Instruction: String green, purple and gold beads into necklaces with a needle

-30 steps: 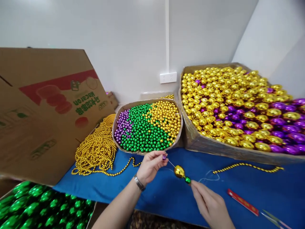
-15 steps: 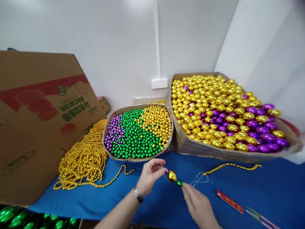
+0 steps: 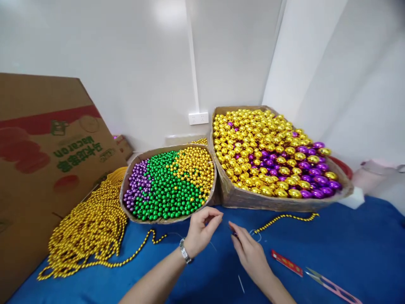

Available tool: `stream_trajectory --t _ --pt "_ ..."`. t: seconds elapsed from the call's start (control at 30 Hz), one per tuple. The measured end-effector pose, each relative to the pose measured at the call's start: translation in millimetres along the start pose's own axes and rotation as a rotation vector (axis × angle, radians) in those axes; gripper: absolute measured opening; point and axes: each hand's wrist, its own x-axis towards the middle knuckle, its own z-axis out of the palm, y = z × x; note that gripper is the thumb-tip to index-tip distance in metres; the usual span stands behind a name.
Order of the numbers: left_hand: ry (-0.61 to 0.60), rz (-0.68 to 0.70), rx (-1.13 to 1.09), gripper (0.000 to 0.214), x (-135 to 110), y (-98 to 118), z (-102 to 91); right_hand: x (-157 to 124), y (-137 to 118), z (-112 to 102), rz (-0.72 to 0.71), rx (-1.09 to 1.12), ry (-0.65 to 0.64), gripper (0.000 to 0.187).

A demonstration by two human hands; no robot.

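My left hand, with a watch on the wrist, hovers over the blue cloth just in front of the round tray of small beads. Its thumb and fingers are pinched on a thin white thread. My right hand is close beside it, back up, fingers curled over the strung beads. Only a bit of purple bead shows at its fingertips. A short string of small gold beads trails from a thread loop by that hand toward the right.
A cardboard box of large gold and purple beads stands behind the hands. A heap of gold bead strings lies on the left against a big carton. A red strip and snips lie on the right.
The hands have come together. The gold and green beads that hung on the thread between them are now hidden under my right hand. The view has swung to the right.
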Motion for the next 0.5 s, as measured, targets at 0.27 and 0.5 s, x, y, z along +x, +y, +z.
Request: stream_trajectory --t 0.27,0.5 --pt "-0.002 -0.015 0.13 0.026 14 -4 -24.6 -6 4 -3 -0.03 0.159 0.017 0.03" --pt "0.253 0.001 0.585 0.021 18 -26 -121.5 -19 5 -10 0.012 0.128 0.029 0.026"
